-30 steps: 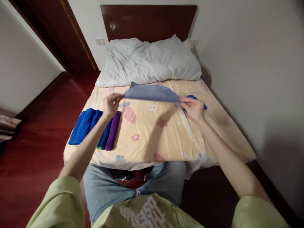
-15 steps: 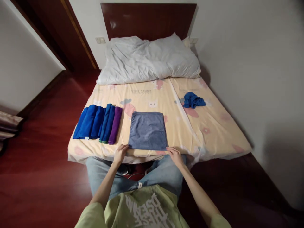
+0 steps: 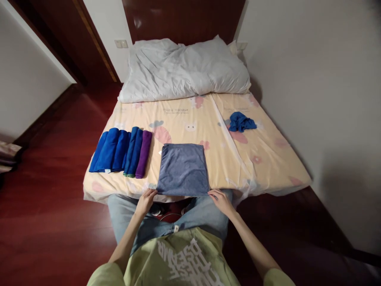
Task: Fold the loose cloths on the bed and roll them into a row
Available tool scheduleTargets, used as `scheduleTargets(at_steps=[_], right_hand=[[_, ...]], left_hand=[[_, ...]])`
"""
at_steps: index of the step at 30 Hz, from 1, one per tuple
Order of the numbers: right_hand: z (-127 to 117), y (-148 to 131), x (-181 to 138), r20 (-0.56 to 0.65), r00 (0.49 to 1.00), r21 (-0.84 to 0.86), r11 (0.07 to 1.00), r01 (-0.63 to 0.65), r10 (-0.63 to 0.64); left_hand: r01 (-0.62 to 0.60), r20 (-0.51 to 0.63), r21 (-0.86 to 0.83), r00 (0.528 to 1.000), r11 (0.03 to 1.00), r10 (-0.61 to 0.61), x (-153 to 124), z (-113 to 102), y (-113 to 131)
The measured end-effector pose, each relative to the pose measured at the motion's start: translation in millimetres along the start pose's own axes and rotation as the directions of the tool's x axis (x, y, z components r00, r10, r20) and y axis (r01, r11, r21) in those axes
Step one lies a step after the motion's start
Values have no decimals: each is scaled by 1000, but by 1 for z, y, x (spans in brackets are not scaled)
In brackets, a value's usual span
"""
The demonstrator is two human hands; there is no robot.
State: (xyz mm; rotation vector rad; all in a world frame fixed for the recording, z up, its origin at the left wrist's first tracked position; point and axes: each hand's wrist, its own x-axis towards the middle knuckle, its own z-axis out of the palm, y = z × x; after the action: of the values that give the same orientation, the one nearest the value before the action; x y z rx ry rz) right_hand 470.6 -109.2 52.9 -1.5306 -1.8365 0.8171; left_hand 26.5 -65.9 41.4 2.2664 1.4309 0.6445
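A grey-blue towel (image 3: 183,169), folded to a near square, lies flat on the bed in front of me. Its near left corner is pinched in my left hand (image 3: 145,201), and my right hand (image 3: 220,201) pinches the near right corner. The near edge is drawn straight between both hands at the mattress edge. Left of it, several rolled blue towels (image 3: 110,153) lie side by side, with a rolled purple towel (image 3: 143,154) closest to the grey-blue one.
A crumpled blue cloth (image 3: 241,122) lies on the bed's right side. Across the far end stretches a white quilt (image 3: 184,71), before a dark wooden headboard (image 3: 184,20). The patterned sheet (image 3: 226,171) covers the mattress; my legs are against its near edge.
Both hands have drawn the grey-blue towel a little toward me, so its near edge now sits at the bed's edge. My view has tilted slightly downward.
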Motion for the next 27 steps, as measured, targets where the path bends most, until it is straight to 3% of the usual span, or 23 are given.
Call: scheduleTargets(at_steps=[4,8,10,13,16,19,22,27], right_hand=[[-6,1,16,103,995,35,999,-20,17],[-14,8,70,-92,989,142,985,-102,115],[-14,14,109,-206,967,162,980,-116,148],[-8,29,176,-282,945,162,979,-125,167],[4,46,239,-340,924,121,982,-142,175],[16,60,279,-375,914,22,987,-158,154],[23,72,289,-383,909,-23,982,-187,164],[23,89,271,-385,912,5,989,-151,141]], left_hand=[[-21,54,-35,998,999,23,1,-7,2],[-44,48,-92,998,995,49,32,-19,2],[-42,22,-120,999,992,45,64,-22,1],[-37,-30,-127,999,991,34,133,-19,-4],[-20,-77,-82,997,996,13,212,-3,-15],[44,-96,-44,994,998,-48,272,20,-32],[121,-87,-49,988,991,-125,298,44,-52],[131,-173,-84,974,988,-144,282,64,-72]])
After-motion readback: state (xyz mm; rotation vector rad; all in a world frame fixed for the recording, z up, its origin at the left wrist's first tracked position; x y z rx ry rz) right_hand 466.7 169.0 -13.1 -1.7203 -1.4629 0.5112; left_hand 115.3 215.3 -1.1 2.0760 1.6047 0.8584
